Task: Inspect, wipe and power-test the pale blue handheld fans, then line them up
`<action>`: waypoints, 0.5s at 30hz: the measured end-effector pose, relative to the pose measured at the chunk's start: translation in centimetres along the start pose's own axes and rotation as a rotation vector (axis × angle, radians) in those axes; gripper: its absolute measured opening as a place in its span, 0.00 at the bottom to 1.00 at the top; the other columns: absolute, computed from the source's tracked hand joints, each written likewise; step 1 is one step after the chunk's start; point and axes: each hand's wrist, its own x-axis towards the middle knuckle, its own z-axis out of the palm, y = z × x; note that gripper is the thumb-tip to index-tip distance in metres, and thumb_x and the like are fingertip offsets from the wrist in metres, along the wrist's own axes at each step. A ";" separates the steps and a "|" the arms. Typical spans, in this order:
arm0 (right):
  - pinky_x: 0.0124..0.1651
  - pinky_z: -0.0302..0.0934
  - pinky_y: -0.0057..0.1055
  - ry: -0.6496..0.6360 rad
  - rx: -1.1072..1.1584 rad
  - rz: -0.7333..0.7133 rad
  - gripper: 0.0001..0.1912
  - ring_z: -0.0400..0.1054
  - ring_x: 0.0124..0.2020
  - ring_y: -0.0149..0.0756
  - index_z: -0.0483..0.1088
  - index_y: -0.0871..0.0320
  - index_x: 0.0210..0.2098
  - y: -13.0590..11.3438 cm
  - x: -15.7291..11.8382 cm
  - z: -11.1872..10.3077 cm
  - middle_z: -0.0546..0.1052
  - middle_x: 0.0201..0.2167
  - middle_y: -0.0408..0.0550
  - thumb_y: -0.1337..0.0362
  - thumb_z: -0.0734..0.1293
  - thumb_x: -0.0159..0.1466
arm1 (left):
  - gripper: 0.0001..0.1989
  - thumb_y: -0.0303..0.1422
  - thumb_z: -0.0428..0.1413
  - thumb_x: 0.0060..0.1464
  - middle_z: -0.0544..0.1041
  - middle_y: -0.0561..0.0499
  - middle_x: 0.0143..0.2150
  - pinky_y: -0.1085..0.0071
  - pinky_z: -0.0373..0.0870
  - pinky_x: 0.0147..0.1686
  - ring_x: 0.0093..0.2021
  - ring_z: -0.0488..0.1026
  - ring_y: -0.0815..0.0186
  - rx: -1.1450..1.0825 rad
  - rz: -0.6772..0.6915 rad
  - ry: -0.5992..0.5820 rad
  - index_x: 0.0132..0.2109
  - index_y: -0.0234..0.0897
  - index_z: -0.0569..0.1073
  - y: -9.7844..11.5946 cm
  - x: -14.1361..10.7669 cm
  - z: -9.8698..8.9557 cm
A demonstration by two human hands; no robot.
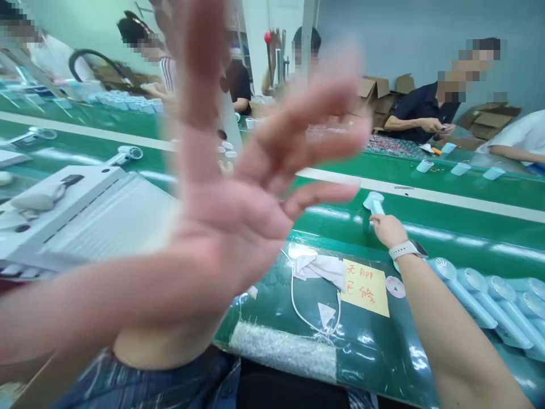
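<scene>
My left hand is raised close to the camera, palm toward me and fingers spread, blurred by motion. Nothing shows in it, and it hides the middle of the bench. Farther off, my right hand, with a pale watch on the wrist, grips the handle of a light-blue round-headed handheld device above the green belt. Below lies a glass-like sheet bearing a folded white cloth, a white cable and a yellow handwritten note.
Several light-blue devices lie in a row at right. A white box-like fixture stands at left. A roll of bubble wrap lies along the near edge. Across the green belt, co-workers sit by small cups and cardboard boxes.
</scene>
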 end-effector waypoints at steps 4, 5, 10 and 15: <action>0.48 0.73 0.42 0.044 0.064 -0.064 0.16 0.81 0.44 0.47 0.83 0.55 0.46 -3.4 -5.1 -3.2 0.85 0.43 0.55 0.63 0.62 0.76 | 0.18 0.38 0.71 0.61 0.84 0.45 0.53 0.64 0.81 0.54 0.53 0.83 0.61 -0.373 -0.813 0.267 0.55 0.41 0.79 -8.5 -7.4 1.9; 0.48 0.74 0.43 0.038 0.079 -0.091 0.16 0.81 0.46 0.48 0.84 0.54 0.48 -4.8 -7.4 -3.7 0.85 0.45 0.55 0.62 0.62 0.75 | 0.18 0.39 0.71 0.61 0.84 0.41 0.56 0.60 0.78 0.60 0.55 0.83 0.59 -0.400 -0.973 0.360 0.54 0.38 0.79 -10.4 -9.2 2.4; 0.56 0.76 0.48 -0.013 0.244 -0.359 0.19 0.78 0.59 0.52 0.81 0.48 0.56 -11.4 -19.3 -4.0 0.81 0.58 0.56 0.62 0.60 0.77 | 0.27 0.51 0.72 0.55 0.83 0.40 0.52 0.59 0.76 0.58 0.53 0.82 0.56 -0.651 -1.073 0.618 0.50 0.35 0.77 -14.4 -13.7 4.3; 0.42 0.77 0.44 -0.214 0.348 -0.134 0.17 0.82 0.46 0.49 0.71 0.52 0.58 -10.1 -22.9 -0.6 0.84 0.50 0.57 0.53 0.61 0.77 | 0.32 0.45 0.81 0.39 0.77 0.54 0.33 0.71 0.73 0.39 0.34 0.75 0.69 -0.548 -1.003 0.533 0.43 0.35 0.74 -13.4 -13.5 3.3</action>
